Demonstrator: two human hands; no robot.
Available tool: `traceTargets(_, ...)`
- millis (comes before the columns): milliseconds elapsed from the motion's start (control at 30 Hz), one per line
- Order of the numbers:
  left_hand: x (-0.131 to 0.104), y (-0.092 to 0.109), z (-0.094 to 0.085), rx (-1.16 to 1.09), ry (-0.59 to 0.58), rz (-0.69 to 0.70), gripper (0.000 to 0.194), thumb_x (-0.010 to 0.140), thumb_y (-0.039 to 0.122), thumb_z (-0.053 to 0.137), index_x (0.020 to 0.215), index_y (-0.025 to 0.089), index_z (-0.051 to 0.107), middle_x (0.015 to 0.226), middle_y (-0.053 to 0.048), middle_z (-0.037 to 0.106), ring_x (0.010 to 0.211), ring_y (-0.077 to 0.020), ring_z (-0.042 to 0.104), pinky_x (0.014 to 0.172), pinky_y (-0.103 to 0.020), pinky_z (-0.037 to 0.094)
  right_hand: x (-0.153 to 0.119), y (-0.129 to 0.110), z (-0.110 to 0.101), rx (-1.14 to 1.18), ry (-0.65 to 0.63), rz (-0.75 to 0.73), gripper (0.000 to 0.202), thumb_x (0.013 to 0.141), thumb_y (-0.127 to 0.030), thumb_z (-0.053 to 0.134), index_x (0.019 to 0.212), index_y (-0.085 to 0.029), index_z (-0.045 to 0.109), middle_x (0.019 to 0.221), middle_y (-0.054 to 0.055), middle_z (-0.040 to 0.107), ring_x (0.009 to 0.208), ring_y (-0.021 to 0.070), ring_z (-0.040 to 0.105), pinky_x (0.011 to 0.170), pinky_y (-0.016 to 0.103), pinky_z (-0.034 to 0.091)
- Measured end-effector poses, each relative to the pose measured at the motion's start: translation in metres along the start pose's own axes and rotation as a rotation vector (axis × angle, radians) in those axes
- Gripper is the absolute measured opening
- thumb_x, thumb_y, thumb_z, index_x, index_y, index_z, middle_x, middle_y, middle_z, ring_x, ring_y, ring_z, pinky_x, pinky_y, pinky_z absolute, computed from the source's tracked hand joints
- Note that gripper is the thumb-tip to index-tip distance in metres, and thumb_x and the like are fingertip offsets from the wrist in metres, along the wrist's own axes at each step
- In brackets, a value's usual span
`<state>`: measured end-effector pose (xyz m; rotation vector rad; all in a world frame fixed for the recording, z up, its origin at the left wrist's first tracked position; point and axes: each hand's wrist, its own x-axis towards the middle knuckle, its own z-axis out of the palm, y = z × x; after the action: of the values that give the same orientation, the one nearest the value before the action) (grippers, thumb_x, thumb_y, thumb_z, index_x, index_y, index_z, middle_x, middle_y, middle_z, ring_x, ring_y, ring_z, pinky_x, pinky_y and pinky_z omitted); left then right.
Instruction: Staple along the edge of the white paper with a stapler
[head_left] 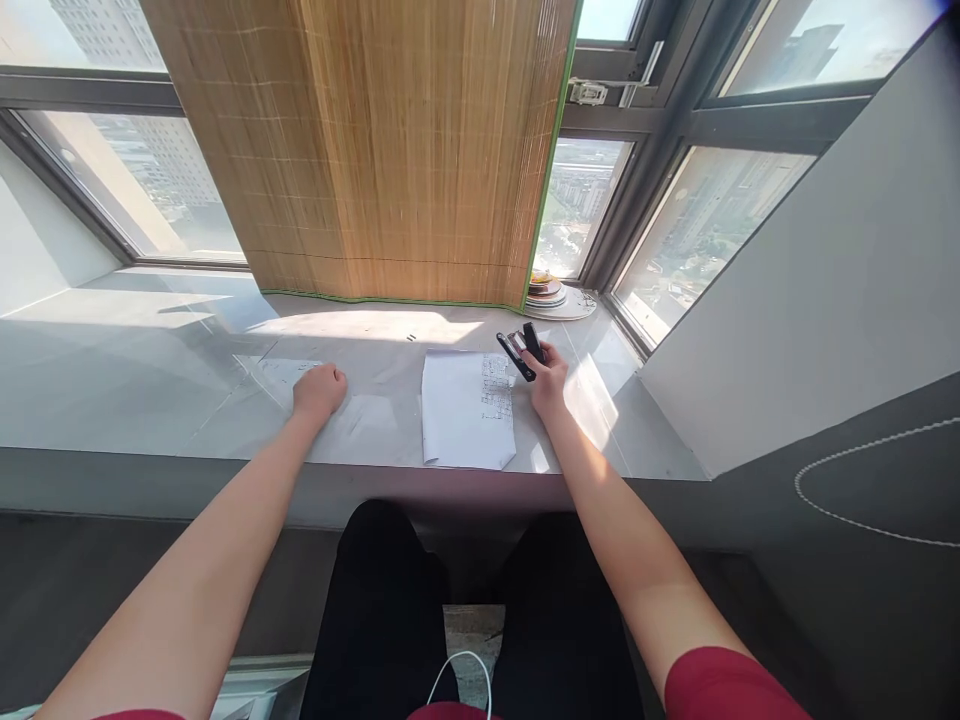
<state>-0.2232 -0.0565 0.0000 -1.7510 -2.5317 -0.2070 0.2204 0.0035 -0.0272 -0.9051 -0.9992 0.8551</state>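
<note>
My right hand [551, 380] grips a black stapler [531, 362] above the windowsill, beside the upper right corner of a white sheet of paper [461, 410]. The stapler's two arms are spread apart, and a metal strip shows between them. Handwriting covers the right part of the sheet, which lies near the sill's front edge. To the left, my left hand [320, 390] rests closed in a fist on the sill; whatever its fingers hold, if anything, is hidden. Another paper with faint writing [279, 374] lies partly beneath it. Two tiny dark pieces [411, 338] lie farther back.
A bamboo blind [397, 150] hangs down to the back of the pale windowsill [150, 390]. Stacked plates [551, 297] stand in the back right corner by the window frame. A beaded cord [825, 470] loops at the right, and a white cable [466, 655] hangs near my lap.
</note>
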Motion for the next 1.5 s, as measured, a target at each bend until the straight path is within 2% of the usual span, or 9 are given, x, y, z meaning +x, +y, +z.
traceTargets(200,-0.033,0.039,-0.012,-0.198,0.224,0.242,0.032,0.105,0.02,0.033,0.098,0.012,0.063,0.104,-0.016,0.065,0.111,-0.0302,0.06,0.098,-0.041,0.046,0.008,0.003,-0.005,0.041,0.095,0.097,0.041,0.071,-0.049,0.083,0.098,-0.023,0.066,0.086,0.001,0.072,0.074,0.0182,0.068,0.066,0.032,0.058)
traceTargets(300,-0.057,0.089,-0.017,-0.259,0.173,0.448,0.03,0.107,0.031,0.04,0.107,0.017,0.067,0.114,-0.01,0.067,0.115,-0.0255,0.059,0.104,-0.038,0.048,0.007,0.002,-0.005,0.033,0.043,0.082,0.041,0.073,-0.047,0.083,0.101,-0.023,0.067,0.088,0.002,0.073,0.077,0.0197,0.07,0.07,0.034,0.059)
traceTargets(367,-0.072,0.124,-0.017,-0.333,0.102,0.688,0.036,0.108,0.039,0.042,0.131,0.023,0.065,0.136,-0.01,0.064,0.129,-0.0271,0.057,0.112,-0.042,0.046,0.005,0.002,-0.005,0.036,0.006,0.081,0.041,0.074,-0.047,0.083,0.103,-0.022,0.068,0.09,0.003,0.074,0.08,0.0212,0.072,0.072,0.037,0.061)
traceTargets(433,-0.085,0.15,-0.013,-0.334,-0.008,0.913,0.047,0.108,0.047,0.044,0.149,0.028,0.057,0.159,-0.009,0.051,0.148,-0.0298,0.044,0.124,-0.048,0.036,0.005,0.002,-0.006,0.041,-0.026,0.082,0.042,0.074,-0.047,0.084,0.103,-0.022,0.068,0.094,0.004,0.076,0.084,0.0229,0.074,0.076,0.04,0.062)
traceTargets(500,-0.093,0.164,-0.005,-0.258,-0.146,0.974,0.059,0.107,0.057,0.043,0.16,0.033,0.047,0.173,-0.006,0.035,0.161,-0.0334,0.027,0.131,-0.056,0.023,0.004,0.002,-0.007,0.051,-0.044,0.085,0.041,0.074,-0.047,0.084,0.103,-0.022,0.068,0.095,0.004,0.076,0.086,0.024,0.075,0.079,0.043,0.063)
traceTargets(600,-0.097,0.169,0.009,-0.181,-0.27,0.902,0.068,0.106,0.066,0.036,0.167,0.036,0.036,0.179,-0.003,0.022,0.166,-0.0346,0.014,0.133,-0.061,0.011,0.002,0.001,-0.007,0.062,-0.065,0.102,0.039,0.074,-0.046,0.085,0.101,-0.022,0.068,0.094,0.004,0.076,0.085,0.0237,0.075,0.082,0.044,0.064)
traceTargets(833,-0.098,0.169,0.013,-0.185,-0.271,0.846,0.068,0.106,0.066,0.035,0.167,0.036,0.036,0.179,-0.002,0.022,0.166,-0.0331,0.013,0.134,-0.061,0.009,-0.014,-0.014,-0.009,-0.02,-0.137,0.141,0.043,0.069,-0.047,0.089,0.1,-0.022,0.072,0.096,0.004,0.079,0.086,0.0231,0.076,0.082,0.041,0.063)
traceTargets(1200,-0.097,0.17,0.021,-0.262,-0.248,0.809,0.067,0.105,0.065,0.037,0.164,0.035,0.042,0.178,-0.004,0.026,0.165,-0.0337,0.017,0.133,-0.061,0.009,-0.063,-0.057,-0.107,-0.621,-0.311,-0.106,0.039,0.074,-0.047,0.09,0.105,-0.024,0.083,0.098,0.006,0.078,0.092,0.0277,0.071,0.092,0.05,0.059)
traceTargets(1500,-0.098,0.169,0.02,-0.279,-0.252,0.822,0.068,0.105,0.064,0.039,0.164,0.032,0.042,0.177,-0.006,0.026,0.165,-0.0338,0.016,0.133,-0.063,0.008,-0.067,-0.061,-0.071,-0.764,-0.457,-0.225,0.032,0.089,-0.043,0.075,0.116,-0.026,0.08,0.111,0.008,0.077,0.105,0.0311,0.068,0.096,0.051,0.055)
